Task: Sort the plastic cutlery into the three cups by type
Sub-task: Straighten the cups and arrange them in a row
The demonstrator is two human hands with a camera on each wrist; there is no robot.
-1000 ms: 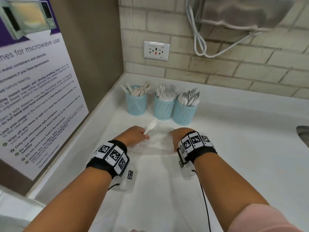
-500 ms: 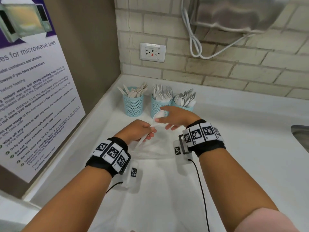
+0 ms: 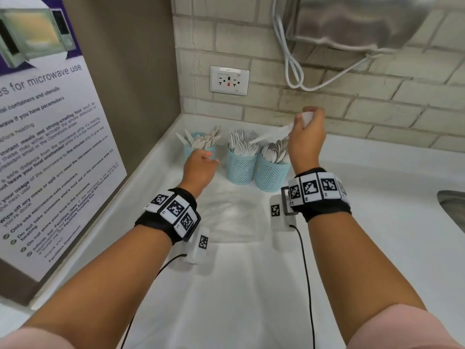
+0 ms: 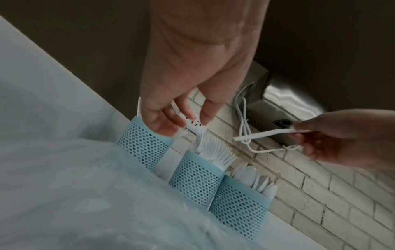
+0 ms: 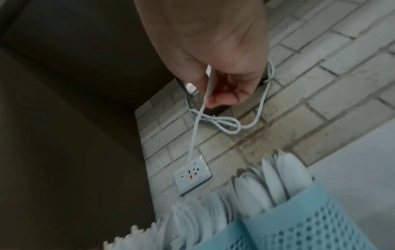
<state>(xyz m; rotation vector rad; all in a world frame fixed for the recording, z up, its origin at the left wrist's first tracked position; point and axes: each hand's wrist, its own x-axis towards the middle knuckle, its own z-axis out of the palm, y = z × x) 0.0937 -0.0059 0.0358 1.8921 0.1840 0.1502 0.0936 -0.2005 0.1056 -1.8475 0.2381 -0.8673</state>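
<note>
My right hand (image 3: 305,139) has come up since half a sec ago: then it was low, meeting the left at the spoon; now it's raised above the spoon cup (image 3: 272,173), fingers pinched on the spoon (image 3: 274,134) at the bowl end, handle slanting down-left over the fork cup (image 3: 241,165). The spoon isn't in any cup yet. In the left wrist view the handle sticks out free, pointing toward my left hand; in the right wrist view it hangs down from the fingertips (image 5: 222,96) (blurry, so I can't tell exactly where thumb and finger sit).

My left hand (image 3: 200,167) has let go of the spoon and gone fwd to the knife cup (image 3: 195,148), which sits just ahead of it. Fingers loosely curled at the rim, holding nothing I can see; whether they touch the rim I can't tell. Left wrist view shows the fingertips (image 4: 169,125) right at the cup's top edge.

Cups themselves haven't shifted: knives left, forks mid, spoons right, the last two touching. The clear bag (image 3: 231,217) lies flat on the counter (image 3: 377,197) btw my wrists, nearer me than the cups.
</note>
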